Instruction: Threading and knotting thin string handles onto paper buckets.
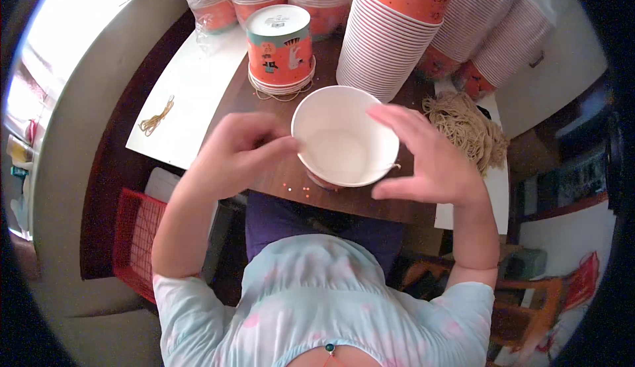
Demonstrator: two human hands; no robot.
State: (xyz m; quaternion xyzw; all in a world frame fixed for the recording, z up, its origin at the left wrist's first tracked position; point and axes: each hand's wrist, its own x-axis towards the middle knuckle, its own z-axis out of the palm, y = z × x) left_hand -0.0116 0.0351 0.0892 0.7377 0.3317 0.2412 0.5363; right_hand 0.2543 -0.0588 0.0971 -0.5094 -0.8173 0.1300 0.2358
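– Fingers of the left hand [241,145]: drawn narrow, thumb and forefinger together at the left rim of the white-lined bucket [340,138]. Whether they grip rim or cord, cannot tell.

– Pose of that arm?

– Forearm up from the near left of the bucket, elbow out, wrist bent inward, knuckles uppermost.

– Entry for the right hand [433,148]?

– Spread wide at the bucket's right side, palm turned toward it. Long fingers at the far right rim, overlapping it in view; thumb low, beside the near right rim. Firm contact: cannot tell. Forearm rising from the near right.

– Bucket, position and condition?

– One, at the counter [278,175], between both hands, mouth upward. Thin pale cord [395,166] at its near right rim, a short end outside.

– Stock about the bucket?

– Beyond it, to the left: orange printed buckets [279,49], nested upside down. Beyond it, to the right: tall bucket stack [387,43], leaning. Right of it: beige cord heap [466,129], tangled. Well to its left: small cord bundle [157,117], on a white sheet [188,89]. Just on its near left: scattered red dots [306,189].
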